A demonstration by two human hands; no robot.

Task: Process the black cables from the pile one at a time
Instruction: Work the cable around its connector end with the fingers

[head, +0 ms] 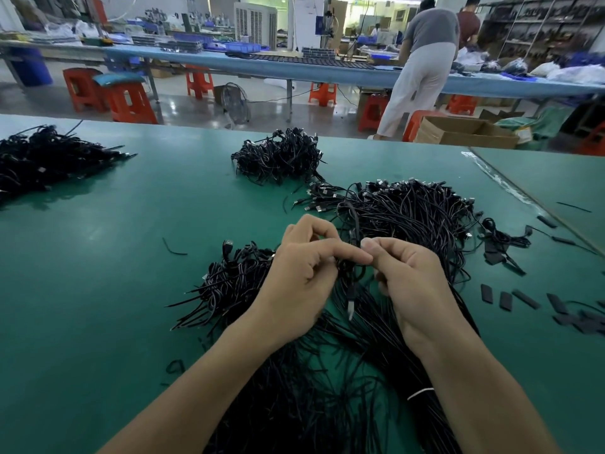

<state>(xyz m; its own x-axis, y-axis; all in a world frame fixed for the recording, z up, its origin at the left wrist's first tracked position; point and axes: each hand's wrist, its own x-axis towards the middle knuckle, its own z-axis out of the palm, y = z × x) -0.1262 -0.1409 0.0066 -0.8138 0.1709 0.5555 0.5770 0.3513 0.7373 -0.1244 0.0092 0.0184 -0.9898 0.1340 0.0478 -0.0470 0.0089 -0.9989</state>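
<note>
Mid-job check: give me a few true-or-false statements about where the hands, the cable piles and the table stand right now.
1. The left hand and right hand both pinch one black cable above the pile. True.
2. The table is red. False: it is green.
3. Right of the hands lie short black pieces on the table. True.
4. The far-left pile holds white cables. False: they are black.

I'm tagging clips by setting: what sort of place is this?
Probably a cable assembly workshop: heaps of black cables on a green worktable, a long blue bench with blue bins behind, and orange stools. The left hand and right hand pinch one cable.
</note>
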